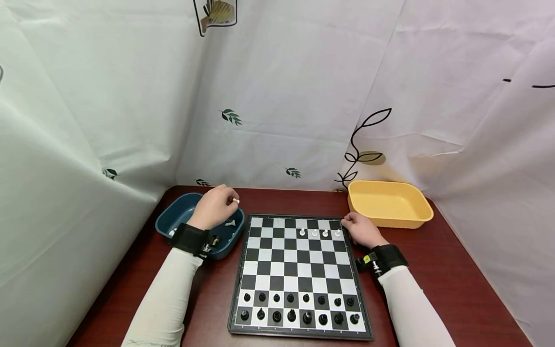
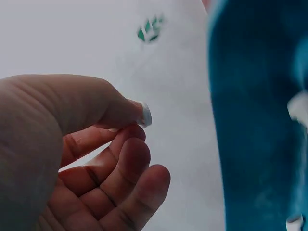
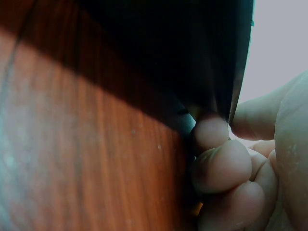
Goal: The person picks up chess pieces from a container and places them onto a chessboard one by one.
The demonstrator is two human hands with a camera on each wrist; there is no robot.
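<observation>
Presently, the person's left hand (image 1: 213, 208) pinches a small white chess piece (image 1: 236, 200) between thumb and forefinger; fingertips cover most of it, so I cannot tell its type. The hand is raised at the far side of the blue bin (image 1: 166, 219), which contains further white pieces (image 1: 230, 223). Opposite, the right hand (image 1: 364, 230) pinches the edge of the chessboard (image 1: 291, 270) near its far right corner, fingers curled at the rim.

Board layout, viewed from the person's side: black pieces (image 1: 291, 315) occupy the two nearest rows, one per square. Four white pawns (image 1: 314, 233) stand in the second row from the far edge, on its four rightmost squares. The yellow bin (image 1: 399, 223) sits beyond the right hand on the reddish-brown table (image 1: 442, 279).
</observation>
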